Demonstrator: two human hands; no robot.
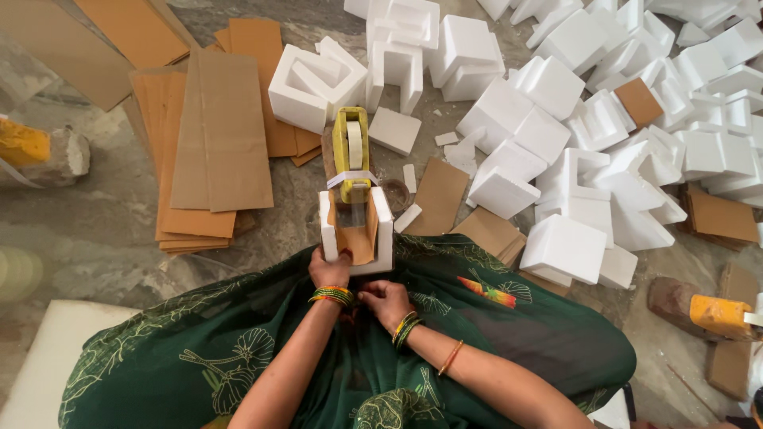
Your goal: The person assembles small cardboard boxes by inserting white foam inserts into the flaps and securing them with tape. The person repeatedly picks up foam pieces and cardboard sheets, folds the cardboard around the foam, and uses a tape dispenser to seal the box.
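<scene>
Gripping the white foam block (356, 235) at centre frame, the left hand (328, 268) wraps its near edge; brown cardboard lines its channel, and a yellow tape dispenser (350, 152) sits just above it. The right hand (387, 302) curls loosely below, fingers bent at the green cloth (509, 318); what it pinches, I cannot tell.
</scene>
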